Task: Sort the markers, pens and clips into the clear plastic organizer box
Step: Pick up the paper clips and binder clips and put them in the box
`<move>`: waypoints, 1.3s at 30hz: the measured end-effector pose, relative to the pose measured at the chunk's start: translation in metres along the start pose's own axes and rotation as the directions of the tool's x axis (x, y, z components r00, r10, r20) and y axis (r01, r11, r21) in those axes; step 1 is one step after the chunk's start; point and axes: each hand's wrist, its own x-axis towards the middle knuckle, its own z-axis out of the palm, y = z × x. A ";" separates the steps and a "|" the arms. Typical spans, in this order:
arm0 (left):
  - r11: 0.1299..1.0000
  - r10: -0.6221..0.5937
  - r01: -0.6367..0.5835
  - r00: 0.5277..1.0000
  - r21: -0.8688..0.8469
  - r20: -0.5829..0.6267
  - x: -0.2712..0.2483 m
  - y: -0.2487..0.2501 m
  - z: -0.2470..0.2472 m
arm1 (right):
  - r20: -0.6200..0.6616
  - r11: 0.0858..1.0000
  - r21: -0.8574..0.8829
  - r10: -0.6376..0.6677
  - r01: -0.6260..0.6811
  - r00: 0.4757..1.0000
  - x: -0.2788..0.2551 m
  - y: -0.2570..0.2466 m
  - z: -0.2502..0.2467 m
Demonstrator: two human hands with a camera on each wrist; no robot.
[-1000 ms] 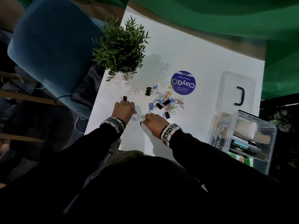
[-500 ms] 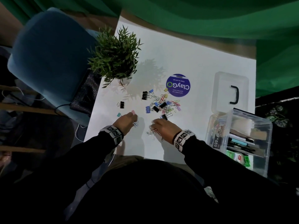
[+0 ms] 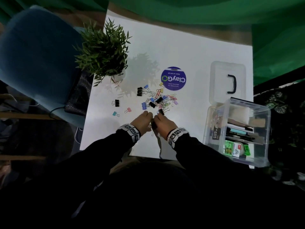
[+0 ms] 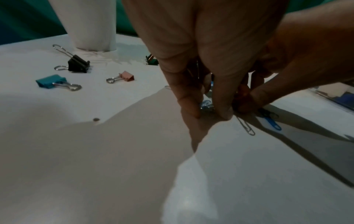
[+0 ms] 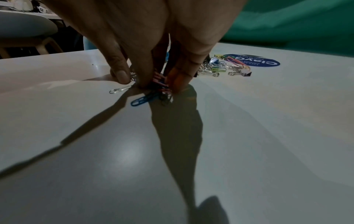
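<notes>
The paper clips (image 5: 153,89) lay in a small bunch near the front edge of the table (image 3: 189,52), a mix of blue, red and bare wire, thin and flat against the white top. Both hands were gathering them: the left hand (image 3: 142,120) and the right hand (image 3: 162,123) met fingertip to fingertip, fingers bent down and pinching the bunch from either side, while a silver clip (image 4: 246,126) and a blue clip (image 4: 269,121) trailed loose beside it. The step in hand looked like scooping; next the bunch would need lifting clear and carrying to the organizer box (image 3: 237,129) at the table's front right corner. More binder clips (image 3: 152,100) remained scattered mid-table, with a potted plant (image 3: 102,52) near the left edge.
</notes>
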 end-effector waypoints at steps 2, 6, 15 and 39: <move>1.000 -0.005 0.005 1.000 -0.001 0.007 0.001 -0.001 0.001 | -0.013 1.000 0.011 0.005 -0.005 1.000 0.001 0.004 -0.002; 1.000 -0.010 0.010 1.000 0.004 -0.003 0.000 -0.001 0.003 | -0.055 0.999 0.037 0.029 -0.027 0.998 -0.005 0.017 -0.008; 0.998 -0.020 0.017 0.999 0.059 0.048 0.004 0.009 -0.008 | -0.329 0.928 0.370 0.162 -0.031 0.930 -0.067 0.051 -0.060; 0.909 0.356 -0.377 0.924 -0.178 -0.137 0.096 0.305 -0.047 | -0.353 0.723 0.527 0.664 -0.446 0.659 -0.180 0.217 -0.116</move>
